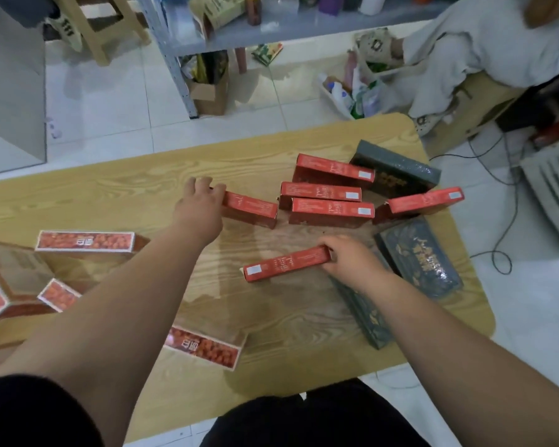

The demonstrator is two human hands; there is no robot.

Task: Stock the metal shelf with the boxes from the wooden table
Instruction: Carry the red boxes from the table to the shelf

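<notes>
Here, left hand (200, 204) grip round far red box (252, 210), right hand (352, 259) grip round near red box (284, 265), dark box (368, 317) part-hidden

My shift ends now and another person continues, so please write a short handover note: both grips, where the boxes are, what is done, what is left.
Left grip holds the left end of the far red box, on the wooden table.
Right grip holds the right end of the near red box, also on the table.
Four more red boxes lie behind; three dark boxes at right; fruit-print boxes at left.
Done: no such box shows on the metal shelf.
Left: carry all over, probably starting with these two.
</notes>
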